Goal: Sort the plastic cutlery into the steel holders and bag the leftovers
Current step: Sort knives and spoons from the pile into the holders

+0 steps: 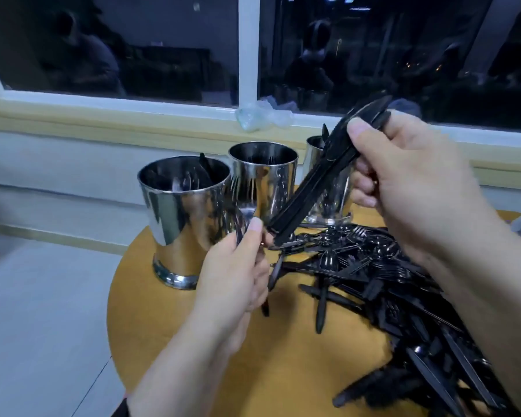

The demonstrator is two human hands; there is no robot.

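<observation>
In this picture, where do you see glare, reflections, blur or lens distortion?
Head view: the steel holders carry bright streaks and mirror the cutlery nearby; the dark window reflects dim indoor shapes; the right hand and its bundle of knives are softened by motion blur, and the left hand is sharper; the wide lens bends the window sill and stretches the cutlery pile towards the corner.

single view only: a wide-angle camera worn on the person's head. it looks forward and down from close above the round yellow wooden table [193, 341], whose surface fills the lower centre and right of the frame. the view faces a dark window with a white frame [248, 49] behind the table. straight edges bow near the frame borders.
</observation>
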